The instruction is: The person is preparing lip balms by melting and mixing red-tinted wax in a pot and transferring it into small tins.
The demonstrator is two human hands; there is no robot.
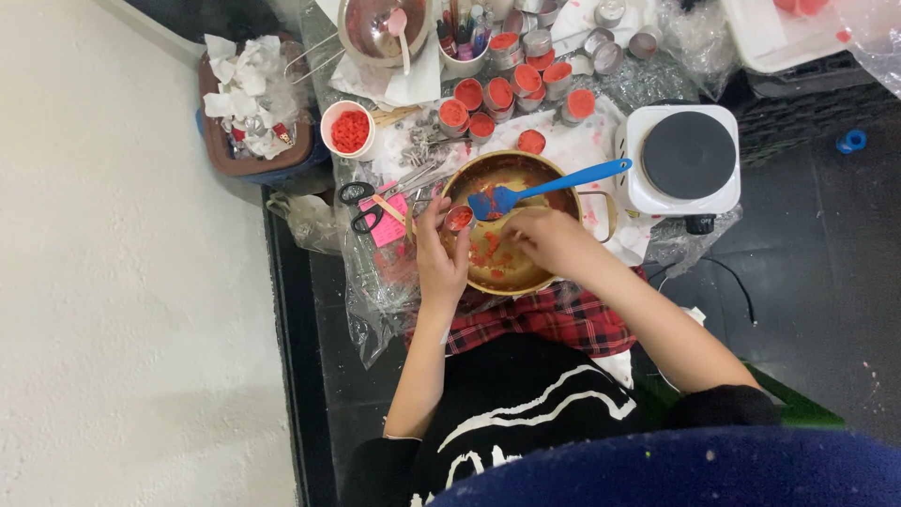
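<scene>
I see my left hand [439, 258] curled at the near-left rim of the gold bowl [497, 282], fingers pinching a small round tin [458, 218] of red bits over that rim. My right hand [554, 239] hovers over the bowl, fingers bunched together. A blue spatula [554, 185] rests across the bowl's far rim.

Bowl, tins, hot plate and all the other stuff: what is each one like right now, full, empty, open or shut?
Gold bowl: open, red bits inside.
Blue spatula: resting across the bowl, blade smeared red.
Small tin: held by left hand, red inside.
Right hand: over the bowl, fingers curled.
Row of tins: open, filled red.
White cup: full of red bits.
Hot plate: bare.
Scissors: lying shut.
</scene>
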